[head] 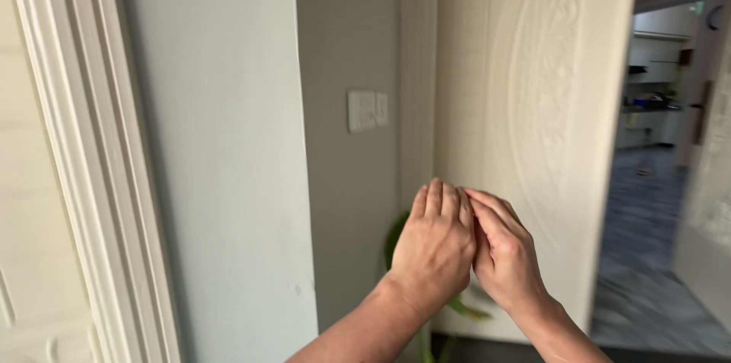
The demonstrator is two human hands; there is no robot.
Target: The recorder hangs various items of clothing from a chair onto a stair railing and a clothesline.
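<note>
A pale wall (221, 142) fills nine o'clock, edged by white moulded trim (84, 165). Near twelve o'clock sits a white switch plate (367, 110). A cream carved door (533, 104) stands open at two o'clock. Green plant leaves (396, 237) show toward six o'clock, and a tiled room (647, 203) lies at three o'clock.
</note>
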